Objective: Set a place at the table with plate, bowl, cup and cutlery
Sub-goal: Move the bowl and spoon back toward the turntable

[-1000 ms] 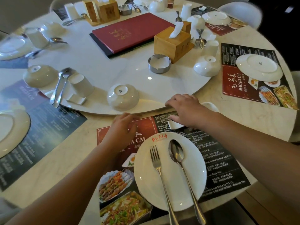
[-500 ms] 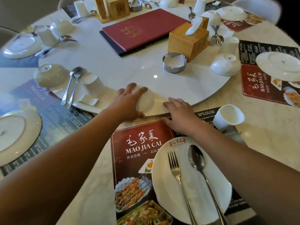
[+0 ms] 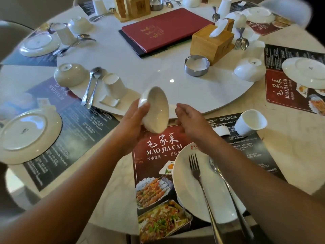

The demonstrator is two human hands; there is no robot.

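Bowl [image 3: 155,110] is gripped by the left hand [image 3: 134,119] at frame centre, tipped mouth-first toward the right hand [image 3: 191,120], which is held slack and empty beside it, seemingly to steady the turn. Plate [image 3: 184,194] and cutlery [image 3: 197,175] are laid at lower right, cup [image 3: 249,122] at centre right.

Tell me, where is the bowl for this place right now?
Centre of the head view: the left hand holds the bowl tipped sideways above the far edge of the placemat, just left of the open right hand.
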